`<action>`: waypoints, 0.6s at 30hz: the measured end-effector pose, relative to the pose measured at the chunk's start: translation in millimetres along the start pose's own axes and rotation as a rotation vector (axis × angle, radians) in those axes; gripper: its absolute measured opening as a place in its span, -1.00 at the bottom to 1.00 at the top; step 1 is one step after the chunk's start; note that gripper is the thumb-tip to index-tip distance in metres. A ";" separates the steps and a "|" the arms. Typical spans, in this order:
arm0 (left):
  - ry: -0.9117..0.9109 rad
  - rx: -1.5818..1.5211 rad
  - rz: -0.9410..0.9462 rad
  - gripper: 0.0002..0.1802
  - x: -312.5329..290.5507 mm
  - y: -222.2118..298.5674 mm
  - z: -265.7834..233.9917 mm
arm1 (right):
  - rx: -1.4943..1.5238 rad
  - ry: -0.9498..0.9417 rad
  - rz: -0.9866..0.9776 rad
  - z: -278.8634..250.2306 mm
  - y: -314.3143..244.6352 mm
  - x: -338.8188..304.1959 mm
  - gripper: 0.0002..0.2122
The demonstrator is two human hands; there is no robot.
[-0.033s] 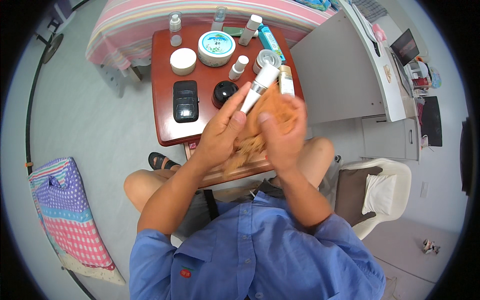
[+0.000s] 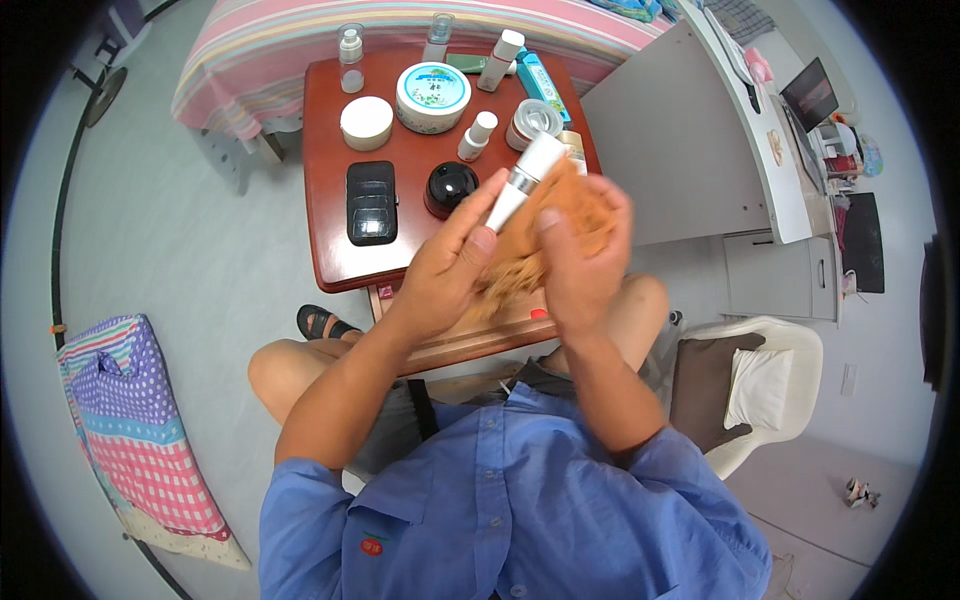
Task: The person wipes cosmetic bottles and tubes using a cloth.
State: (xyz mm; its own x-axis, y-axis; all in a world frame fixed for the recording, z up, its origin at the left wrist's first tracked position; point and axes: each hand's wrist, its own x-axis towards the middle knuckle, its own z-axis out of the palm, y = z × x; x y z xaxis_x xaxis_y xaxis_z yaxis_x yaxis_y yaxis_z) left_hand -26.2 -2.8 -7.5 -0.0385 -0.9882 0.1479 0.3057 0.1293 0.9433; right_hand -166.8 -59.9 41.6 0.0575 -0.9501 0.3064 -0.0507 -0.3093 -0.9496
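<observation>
My left hand (image 2: 440,275) is closed around a white tapered bottle (image 2: 540,157) with a silver band, tilted up to the right. My right hand (image 2: 585,275) grips a bunched orange cloth (image 2: 522,235) and presses it along the bottle's right side. Loose folds of the cloth hang between my hands. Just beyond my left fingers, a round black jar (image 2: 452,187) stands on the red-brown table (image 2: 325,225). Behind the cloth, a small gold-capped bottle (image 2: 572,142) is partly covered.
Around the tabletop are a black case (image 2: 371,203), a cream round jar (image 2: 366,124), a large lidded tub (image 2: 433,97), a clear-lidded jar (image 2: 536,122) and several bottles. Below my hands a drawer (image 2: 450,352) is pulled out. A white chair (image 2: 800,380) stands at the right.
My right hand and the cloth have shifted a little to the right, covering more of the gold-capped bottle. The white bottle has moved slightly right with my left hand.
</observation>
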 end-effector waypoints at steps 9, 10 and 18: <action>0.047 0.022 0.047 -0.44 3.5 -8.1 -14.5 | -0.112 -0.316 0.041 -2.4 9.7 -20.3 -0.59; 0.043 0.145 0.037 -0.47 2.0 -1.6 -17.4 | -0.112 -0.314 0.044 -7.7 9.3 -14.9 -0.59; -0.131 0.175 0.114 -0.46 3.6 4.3 -22.1 | 0.470 -0.300 0.194 -47.4 -15.6 53.6 -0.53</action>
State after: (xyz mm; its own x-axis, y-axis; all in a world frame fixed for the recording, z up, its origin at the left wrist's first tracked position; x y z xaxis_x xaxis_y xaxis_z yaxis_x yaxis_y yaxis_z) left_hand -4.0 -7.6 -9.5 -0.1394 -0.9490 0.2828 0.1457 0.2629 0.9538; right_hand -210.2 -107.9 76.0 0.3746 -0.9138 0.1572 0.3549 -0.0154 -0.9348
